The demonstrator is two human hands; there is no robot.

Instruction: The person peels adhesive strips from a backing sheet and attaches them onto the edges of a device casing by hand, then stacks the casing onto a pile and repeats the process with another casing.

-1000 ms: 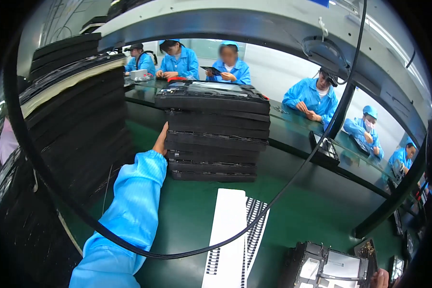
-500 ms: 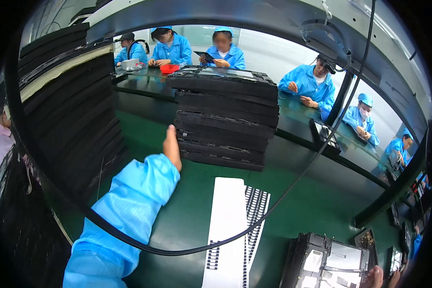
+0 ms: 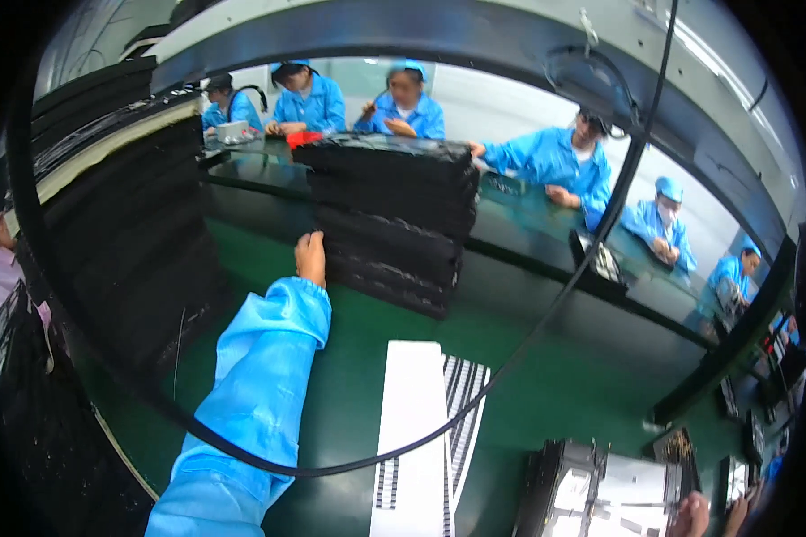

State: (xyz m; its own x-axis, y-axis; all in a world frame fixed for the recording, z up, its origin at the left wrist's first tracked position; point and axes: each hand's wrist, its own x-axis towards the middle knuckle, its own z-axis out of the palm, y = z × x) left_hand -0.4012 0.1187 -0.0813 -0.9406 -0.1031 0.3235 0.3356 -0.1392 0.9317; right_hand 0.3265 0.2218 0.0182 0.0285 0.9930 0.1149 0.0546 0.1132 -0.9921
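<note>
My left hand (image 3: 311,259), in a blue sleeve, is at the left side of a tall stack of black trays (image 3: 387,197). Its fingers are bent in against the tray edges. A co-worker's hand (image 3: 477,150) touches the top right corner of the same stack. At the lower right lies a pile of black-framed panels (image 3: 634,479) with silvery faces. My right hand (image 3: 692,515) shows only in part, its fingers curled at the panels' right edge. Between the hands lie a white sheet (image 3: 409,403) and a strip with rows of dark marks (image 3: 468,403).
A higher stack of black trays (image 3: 130,215) stands on the left. A black cable (image 3: 331,471) hangs in a loop across the view. Beyond the green table (image 3: 528,376), several co-workers in blue sit at a bench. A small dark tray (image 3: 676,447) lies beside the panels.
The tray stack has turned, its right side now farther back. My left hand's straight fingers have bent. A co-worker's arm has reached to the stack. The view has shifted slightly and blurred.
</note>
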